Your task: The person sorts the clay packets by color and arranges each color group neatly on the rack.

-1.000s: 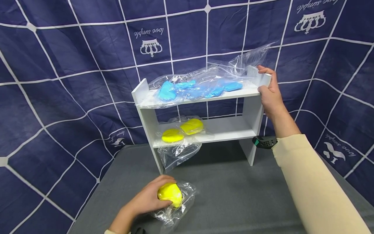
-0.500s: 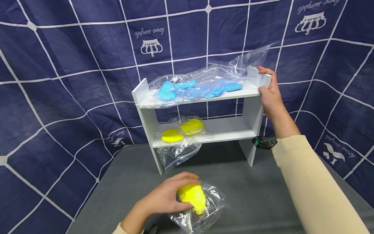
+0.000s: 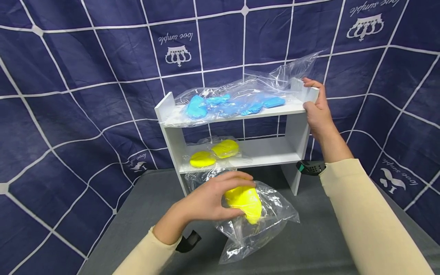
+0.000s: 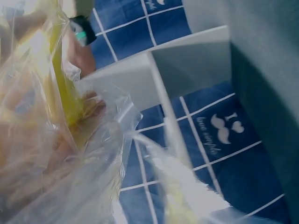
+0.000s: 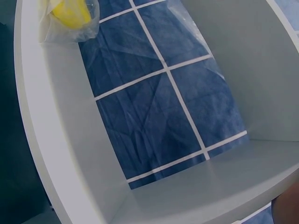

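Observation:
In the head view my left hand [image 3: 213, 198] grips a clear plastic bag with a yellow lump [image 3: 245, 200] inside, held in front of the shelf's lower part. The loose end of this bag [image 3: 258, 233] hangs down to the right. My right hand [image 3: 317, 109] holds the top right side panel of a white two-tier shelf [image 3: 271, 151]. On the middle board lies another clear bag with two yellow lumps [image 3: 225, 149], its end draping over the front edge. The left wrist view shows the held bag [image 4: 70, 140] close up and blurred; what the yellow contents are cannot be told.
A clear bag with several light-blue pieces [image 3: 197, 107] covers most of the top board. Dark grey cloth [image 3: 137, 221] lies under the shelf. Behind and beside it hangs a navy curtain [image 3: 103, 76] with white lines. A black wristband [image 3: 311, 167] is on the right wrist.
My left hand has lifted the bag with the yellow lump from the grey cloth and carried it up and to the right, towards the shelf. The right hand stays on the panel.

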The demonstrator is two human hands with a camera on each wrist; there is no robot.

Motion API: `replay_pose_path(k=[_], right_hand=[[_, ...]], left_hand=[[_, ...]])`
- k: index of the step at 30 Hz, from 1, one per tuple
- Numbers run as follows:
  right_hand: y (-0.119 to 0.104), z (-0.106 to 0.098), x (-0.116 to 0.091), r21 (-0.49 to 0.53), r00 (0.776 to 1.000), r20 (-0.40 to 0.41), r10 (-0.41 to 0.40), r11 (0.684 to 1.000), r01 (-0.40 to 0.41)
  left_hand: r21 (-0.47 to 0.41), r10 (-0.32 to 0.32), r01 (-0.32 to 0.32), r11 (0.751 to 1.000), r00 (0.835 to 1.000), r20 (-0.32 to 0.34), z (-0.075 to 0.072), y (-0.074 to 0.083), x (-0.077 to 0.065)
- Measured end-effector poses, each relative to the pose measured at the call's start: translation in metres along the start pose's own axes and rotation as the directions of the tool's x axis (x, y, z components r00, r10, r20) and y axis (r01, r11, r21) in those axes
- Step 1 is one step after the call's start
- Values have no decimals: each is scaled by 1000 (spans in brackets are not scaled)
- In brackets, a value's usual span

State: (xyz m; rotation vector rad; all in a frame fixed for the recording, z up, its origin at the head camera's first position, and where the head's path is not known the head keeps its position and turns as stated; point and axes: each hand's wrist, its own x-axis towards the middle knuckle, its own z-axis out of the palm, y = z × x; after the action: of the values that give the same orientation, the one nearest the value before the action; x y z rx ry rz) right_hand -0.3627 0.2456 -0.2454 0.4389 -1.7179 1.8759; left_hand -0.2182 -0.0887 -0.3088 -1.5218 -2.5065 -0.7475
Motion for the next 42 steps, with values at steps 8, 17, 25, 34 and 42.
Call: replay_pose_path(k=[8,17,25,34,42], right_hand=[[2,1,0,0,1000,13,9,1000,-9],[1,0,1,39,1000,11,-13,999,13],[2,-2,2,23,1000,7,-2,1000,2],[2,0,3,20,1000,6,-14,1000,13],[4,1,4,-13,1000,8,-4,1000,4]], left_hand=[[74,5,-4,997,1000,-6,-22,-5,48],[113,-102,98,989,994,25,-20,-31,98],[140,-276,277,951,961,-25,-13,-55,135],[121,-421,427,896,904,-72,1,-74,164],[72,-517,524,849,851,-98,20,-90,167]])
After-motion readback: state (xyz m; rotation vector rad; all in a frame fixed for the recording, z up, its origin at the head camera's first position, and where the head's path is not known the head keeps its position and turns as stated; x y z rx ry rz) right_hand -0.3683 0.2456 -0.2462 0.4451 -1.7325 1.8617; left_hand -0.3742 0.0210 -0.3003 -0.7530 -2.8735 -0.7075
